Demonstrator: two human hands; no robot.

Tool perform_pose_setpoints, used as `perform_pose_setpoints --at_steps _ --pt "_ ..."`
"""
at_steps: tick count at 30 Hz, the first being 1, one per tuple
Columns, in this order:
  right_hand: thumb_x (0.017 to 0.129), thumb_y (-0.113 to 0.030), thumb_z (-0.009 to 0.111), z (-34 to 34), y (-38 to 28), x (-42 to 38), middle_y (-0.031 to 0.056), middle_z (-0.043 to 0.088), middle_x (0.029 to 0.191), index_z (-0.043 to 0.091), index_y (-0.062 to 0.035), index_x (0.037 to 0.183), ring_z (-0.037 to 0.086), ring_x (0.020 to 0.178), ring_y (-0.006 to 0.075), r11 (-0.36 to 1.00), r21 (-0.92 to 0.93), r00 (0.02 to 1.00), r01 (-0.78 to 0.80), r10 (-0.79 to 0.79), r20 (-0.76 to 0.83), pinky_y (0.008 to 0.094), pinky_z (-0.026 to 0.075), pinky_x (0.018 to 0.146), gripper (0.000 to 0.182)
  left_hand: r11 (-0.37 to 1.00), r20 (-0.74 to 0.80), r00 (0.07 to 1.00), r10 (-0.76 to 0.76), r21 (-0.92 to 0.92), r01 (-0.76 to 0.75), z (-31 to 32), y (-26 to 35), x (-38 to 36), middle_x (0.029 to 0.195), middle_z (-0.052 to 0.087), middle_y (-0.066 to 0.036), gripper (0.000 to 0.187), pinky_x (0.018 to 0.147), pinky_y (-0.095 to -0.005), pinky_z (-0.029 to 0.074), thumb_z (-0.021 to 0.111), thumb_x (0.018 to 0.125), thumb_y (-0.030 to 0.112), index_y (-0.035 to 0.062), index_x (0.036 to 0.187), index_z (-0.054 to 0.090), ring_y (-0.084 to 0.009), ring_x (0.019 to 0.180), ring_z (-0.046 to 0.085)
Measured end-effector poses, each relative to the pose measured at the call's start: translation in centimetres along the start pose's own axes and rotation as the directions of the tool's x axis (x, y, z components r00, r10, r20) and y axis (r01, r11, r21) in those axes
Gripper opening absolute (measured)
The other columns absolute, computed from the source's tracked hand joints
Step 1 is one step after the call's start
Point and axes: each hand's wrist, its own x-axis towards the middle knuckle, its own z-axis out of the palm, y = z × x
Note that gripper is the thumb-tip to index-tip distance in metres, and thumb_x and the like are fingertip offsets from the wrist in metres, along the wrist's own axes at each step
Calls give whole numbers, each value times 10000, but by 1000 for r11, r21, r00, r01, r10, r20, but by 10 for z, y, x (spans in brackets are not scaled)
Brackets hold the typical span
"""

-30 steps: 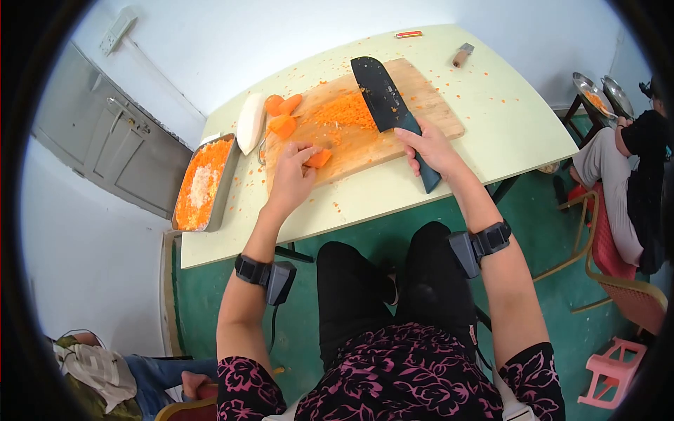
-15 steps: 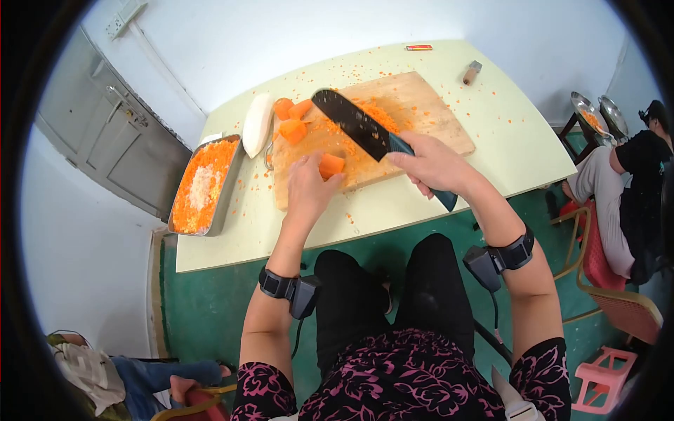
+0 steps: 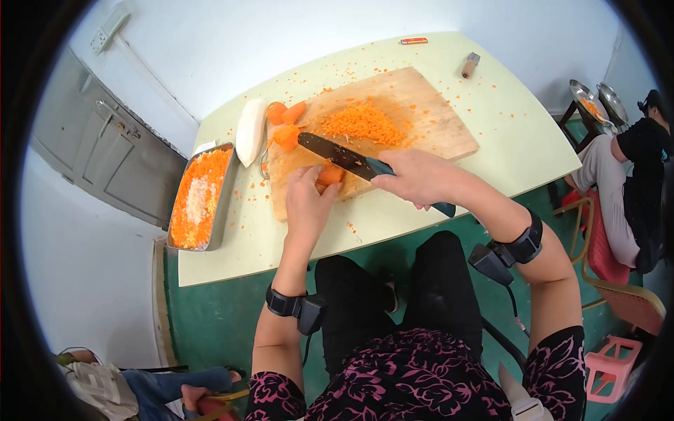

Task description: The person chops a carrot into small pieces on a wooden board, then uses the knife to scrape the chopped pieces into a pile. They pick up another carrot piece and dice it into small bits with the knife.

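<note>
My right hand (image 3: pixel 415 179) is closed around the dark handle of a kitchen knife (image 3: pixel 338 156), its black blade pointing up and left. Below the blade, my left hand (image 3: pixel 309 196) grips a carrot chunk (image 3: pixel 330 174) near the front left of the wooden cutting board (image 3: pixel 442 133). The blade overlaps the far side of that chunk in this view. Behind the knife lies a heap of finely diced carrot (image 3: pixel 365 121). More carrot pieces (image 3: pixel 286 136) sit at the board's left edge, next to a long peeled white radish (image 3: pixel 250 132).
A metal tray (image 3: pixel 223 203) of diced carrot with a pale heap stands at the table's left. Toward the far edge lie a red lighter (image 3: pixel 414 41) and a small wooden-handled tool (image 3: pixel 470 65). Carrot bits dot the table (image 3: pixel 519 154). People sit at right and lower left.
The knife has come down and left, its blade now flatter over the carrot chunk. My left hand still holds the chunk. The view has shifted slightly.
</note>
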Motion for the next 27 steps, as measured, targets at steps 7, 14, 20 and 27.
perform_pose_setpoints --at_steps 7,14,20,27 --pt "909 -258 463 -1 -2 1 113 548 583 478 -3 870 582 478 213 995 -88 999 36 -35 14 339 490 485 258 997 -40 997 64 54 -62 -1 5 -7 1046 609 -178 373 869 -373 439 711 717 106 -64 1037 622 -326 985 551" --pt "913 -261 467 -6 3 1 102 544 585 474 -8 872 575 471 200 1000 -21 999 15 -14 35 330 477 476 256 998 -19 999 36 57 -35 2 4 -4 1051 612 -183 369 872 -376 440 707 718 105 -68 1033 625 -332 991 551" --pt "918 -269 471 -9 5 2 92 529 585 467 -15 886 560 457 181 1000 -14 999 -8 8 43 314 462 458 256 999 32 999 32 7 -32 -4 0 7 1028 629 -188 348 863 -378 447 710 706 97 -70 1002 637 -332 981 557" --pt "921 -271 465 -6 5 1 81 512 589 464 -16 884 537 447 169 999 -30 999 25 -23 45 307 464 448 257 995 24 996 85 47 -86 -3 0 5 1014 641 -183 362 851 -373 455 719 692 96 -65 1008 645 -334 944 579"
